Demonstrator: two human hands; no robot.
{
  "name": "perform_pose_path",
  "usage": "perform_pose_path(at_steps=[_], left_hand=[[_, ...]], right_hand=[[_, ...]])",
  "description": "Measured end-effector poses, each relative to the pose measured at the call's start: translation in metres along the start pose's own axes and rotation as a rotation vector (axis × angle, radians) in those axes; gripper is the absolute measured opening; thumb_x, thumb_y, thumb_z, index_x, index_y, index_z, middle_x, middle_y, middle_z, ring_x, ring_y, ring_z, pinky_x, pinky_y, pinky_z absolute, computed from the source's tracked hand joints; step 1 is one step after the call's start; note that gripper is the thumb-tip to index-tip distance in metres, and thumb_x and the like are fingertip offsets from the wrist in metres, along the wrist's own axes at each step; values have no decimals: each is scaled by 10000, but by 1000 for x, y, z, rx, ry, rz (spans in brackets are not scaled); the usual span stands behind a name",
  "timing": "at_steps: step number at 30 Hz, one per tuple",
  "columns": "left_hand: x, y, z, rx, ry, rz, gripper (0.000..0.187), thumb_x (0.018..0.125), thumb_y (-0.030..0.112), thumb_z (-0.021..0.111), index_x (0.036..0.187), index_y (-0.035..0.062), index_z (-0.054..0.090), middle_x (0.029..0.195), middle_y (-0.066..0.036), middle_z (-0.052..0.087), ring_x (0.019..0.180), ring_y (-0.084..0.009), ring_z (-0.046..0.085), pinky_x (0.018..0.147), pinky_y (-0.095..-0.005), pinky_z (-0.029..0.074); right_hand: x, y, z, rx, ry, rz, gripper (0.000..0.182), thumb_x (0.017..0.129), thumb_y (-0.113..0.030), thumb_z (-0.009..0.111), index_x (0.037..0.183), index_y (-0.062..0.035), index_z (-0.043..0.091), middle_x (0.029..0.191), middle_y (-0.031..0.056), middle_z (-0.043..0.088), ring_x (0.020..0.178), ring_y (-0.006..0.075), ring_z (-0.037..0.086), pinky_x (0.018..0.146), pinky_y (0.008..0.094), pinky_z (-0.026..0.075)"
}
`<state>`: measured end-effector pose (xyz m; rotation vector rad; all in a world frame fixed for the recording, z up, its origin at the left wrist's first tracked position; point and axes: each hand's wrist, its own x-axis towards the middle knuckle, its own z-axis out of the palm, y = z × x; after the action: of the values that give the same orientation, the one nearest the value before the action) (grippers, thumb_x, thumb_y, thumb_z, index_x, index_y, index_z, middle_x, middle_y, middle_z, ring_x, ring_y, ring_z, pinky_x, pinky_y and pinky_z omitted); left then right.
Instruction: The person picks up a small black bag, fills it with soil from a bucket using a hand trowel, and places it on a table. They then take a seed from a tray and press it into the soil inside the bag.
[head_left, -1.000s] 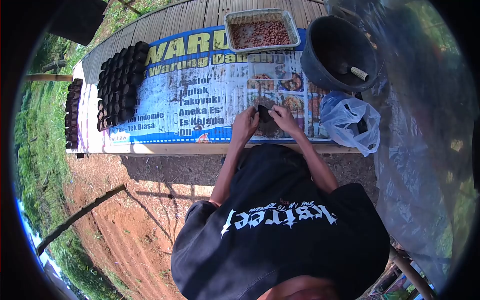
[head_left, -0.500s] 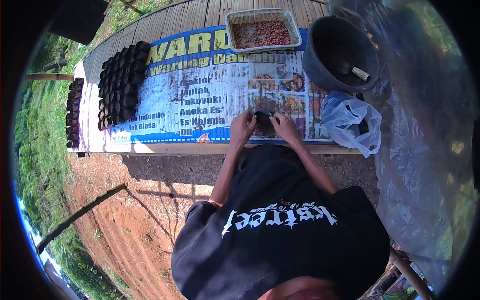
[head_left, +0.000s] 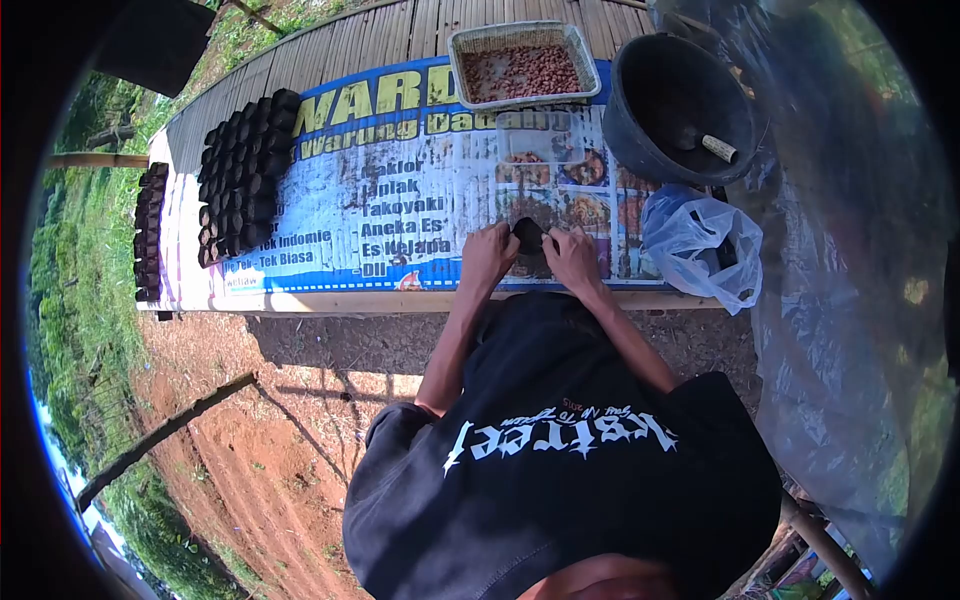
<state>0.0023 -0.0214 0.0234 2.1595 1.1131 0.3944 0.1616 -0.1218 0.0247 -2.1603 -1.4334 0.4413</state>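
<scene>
A small black plastic seedling bag (head_left: 529, 236) is held over the banner at the table's near side, its dark mouth facing up. My left hand (head_left: 489, 256) pinches its left rim with closed fingers. On the opposite side, my right hand (head_left: 573, 258) grips the rim between thumb and fingers. Whether the bag has soil in it is hard to make out. Dark soil smears the banner (head_left: 400, 200) around it. Farther left, several filled black seedling bags (head_left: 240, 170) stand packed in rows.
A pale basket (head_left: 455, 50) of reddish seeds sits at the back. To the right, a dark bucket (head_left: 625, 130) contains a tool with a light handle (head_left: 719, 149). Nearer lies a clear plastic bag (head_left: 705, 245). Another row of black bags (head_left: 149, 230) lines the left edge.
The seedling bag's mouth has opened wider and rounder between my hands. Both hands stay at its rim, with the fingers slightly shifted.
</scene>
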Motion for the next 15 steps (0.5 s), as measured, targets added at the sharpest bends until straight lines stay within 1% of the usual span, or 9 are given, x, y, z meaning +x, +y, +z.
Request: perform_pose_path(at_steps=[2, 4, 5, 7, 8, 10, 11, 14, 15], left_hand=[[0, 5, 0, -37, 20, -24, 264, 860, 240, 601, 804, -18, 596, 715, -259, 612, 719, -462, 616, 658, -513, 476], [-2, 1, 8, -56, 8, -86, 262, 853, 237, 600, 795, -18, 596, 713, -260, 611, 717, -464, 614, 655, -511, 477], [-5, -3, 15, -59, -15, -98, 261, 852, 233, 597, 763, -12, 589, 701, -248, 614, 697, -453, 613, 647, -511, 476], [1, -7, 19, -62, -49, -110, 270, 849, 224, 592, 700, 0, 576, 675, -222, 618, 658, -430, 612, 631, -513, 472], [1, -11, 19, -32, -54, -93, 270, 856, 234, 598, 736, -6, 582, 688, -231, 618, 672, -431, 618, 635, -506, 476], [-4, -6, 9, 25, -74, -62, 281, 871, 255, 610, 807, -18, 594, 712, -248, 618, 701, -432, 631, 644, -493, 485], [-3, -7, 9, 42, -29, -39, 287, 878, 270, 617, 827, -11, 592, 717, -238, 621, 705, -426, 634, 643, -492, 485], [-2, -9, 11, 96, 73, 18, 309, 895, 316, 635, 883, 12, 584, 733, -209, 629, 719, -411, 642, 643, -490, 488], [0, -9, 12, 111, 86, 33, 316, 899, 330, 639, 899, 20, 580, 739, -200, 629, 727, -410, 643, 646, -490, 491]], right_hand=[[0, 0, -5, 16, -1, -11, 277, 912, -279, 601, 811, -25, 641, 759, 208, 644, 832, 436, 612, 734, 535, 481], [6, 12, 9, 13, -62, 94, 275, 907, -293, 605, 810, -39, 647, 775, 209, 658, 867, 422, 614, 782, 523, 475], [5, 18, 18, 12, -96, 147, 274, 904, -299, 607, 809, -46, 649, 783, 210, 665, 884, 416, 615, 806, 518, 472], [5, 18, 22, 2, -18, 69, 291, 903, -311, 614, 816, -35, 643, 757, 196, 655, 836, 415, 615, 753, 526, 478], [3, 18, 23, -4, 17, 34, 300, 903, -317, 617, 819, -29, 640, 744, 189, 651, 811, 414, 616, 727, 530, 480], [-4, 13, 16, -6, -3, 81, 349, 896, -379, 622, 803, -45, 664, 747, 183, 664, 800, 411, 629, 728, 512, 490], [-2, 11, 14, -6, -5, 100, 374, 892, -410, 624, 794, -52, 677, 749, 180, 670, 795, 409, 636, 728, 503, 495], [-4, 24, 31, -69, -171, 336, 448, 876, -499, 618, 757, -79, 715, 765, 160, 693, 771, 403, 654, 737, 473, 510], [-4, 22, 27, 0, -254, 397, 462, 873, -513, 614, 749, -81, 722, 775, 159, 698, 769, 402, 658, 741, 467, 512]])
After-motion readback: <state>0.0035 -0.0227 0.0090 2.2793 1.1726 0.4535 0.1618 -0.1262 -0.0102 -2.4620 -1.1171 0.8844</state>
